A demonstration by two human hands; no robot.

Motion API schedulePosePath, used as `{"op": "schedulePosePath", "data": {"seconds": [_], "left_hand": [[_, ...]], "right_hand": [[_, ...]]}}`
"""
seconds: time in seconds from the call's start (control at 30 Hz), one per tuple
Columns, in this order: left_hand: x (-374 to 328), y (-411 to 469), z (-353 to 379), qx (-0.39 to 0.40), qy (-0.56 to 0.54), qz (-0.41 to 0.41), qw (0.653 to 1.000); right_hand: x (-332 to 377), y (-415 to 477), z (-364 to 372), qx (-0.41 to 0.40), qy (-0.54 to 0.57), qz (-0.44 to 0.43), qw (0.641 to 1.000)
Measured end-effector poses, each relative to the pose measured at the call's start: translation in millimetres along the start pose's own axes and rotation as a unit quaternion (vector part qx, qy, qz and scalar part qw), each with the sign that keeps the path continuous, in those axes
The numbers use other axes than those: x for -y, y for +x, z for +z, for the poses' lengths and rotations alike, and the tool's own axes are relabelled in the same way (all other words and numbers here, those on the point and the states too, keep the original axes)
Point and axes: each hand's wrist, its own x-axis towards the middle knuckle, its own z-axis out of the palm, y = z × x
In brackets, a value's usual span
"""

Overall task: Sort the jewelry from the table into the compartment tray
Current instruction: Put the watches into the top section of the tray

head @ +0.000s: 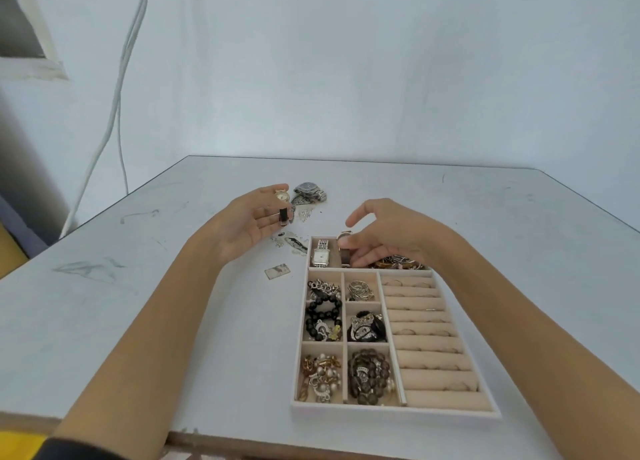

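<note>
We see left hand [247,225] fingers [268,191] loosely holding black-strap watch [283,206] over the surface [519,234], right hand [388,234] fingers pinching brown-strap watch [344,250] in tray's [394,413] far-left compartment.

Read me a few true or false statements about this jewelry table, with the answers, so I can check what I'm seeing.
1. The left hand holds a gold watch with a black strap. True.
2. The ring rolls fill the left side of the tray. False: they run down its right side.
3. A silver watch lies in the far left compartment. True.
4. No watch is left on the table. False: a grey watch lies there, beyond the left hand.
5. The right hand grips a brown-strap watch at the tray's far end. True.
</note>
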Motion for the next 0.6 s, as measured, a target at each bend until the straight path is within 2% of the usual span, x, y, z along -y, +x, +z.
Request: {"op": "schedulePosePath", "data": {"seconds": [0.27, 0.6], "left_hand": [[2.1, 4.3, 2.0, 0.014, 0.011, -0.005, 1.0], [3.6, 4.0, 2.3, 0.01, 0.044, 0.003, 0.999]], "right_hand": [[-5.9, 6.6, 12.1, -0.052, -0.026, -0.029, 0.998], [-14.1, 11.1, 22.6, -0.115, -0.131, -0.089, 0.981]]}}
